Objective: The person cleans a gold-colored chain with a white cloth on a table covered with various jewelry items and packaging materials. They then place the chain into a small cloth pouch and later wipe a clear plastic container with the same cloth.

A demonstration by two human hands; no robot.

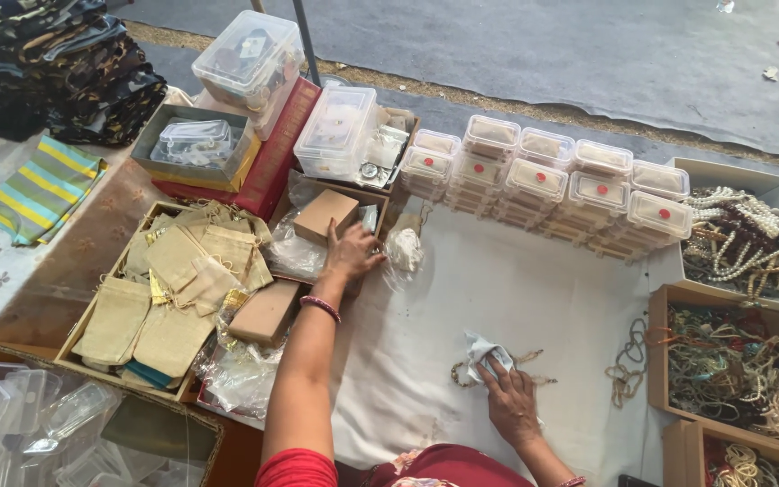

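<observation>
Left hand [351, 252], just left of frame centre, reaching forward with fingers spread, palm down at the edge of a cardboard tray of clear plastic bags [295, 248]; nothing visibly gripped, red bangle [320, 307] on the wrist. Touching or just beside it, a small brown box [325, 215] in that tray. Right hand [509, 403], low and right of centre, flat on the white cloth [507, 298], fingertips pressing a crumpled pale cloth [481, 353] against a beaded string [462, 374]; no closed grip to be seen. Left of centre, a tray of tan drawstring pouches [173, 280]. Across the upper middle, stacked clear lidded boxes with red dots [552, 185]. Along the right edge, open boxes of pearl and bead necklaces [737, 243]. Lower left corner, empty clear cases [20, 415].
</observation>
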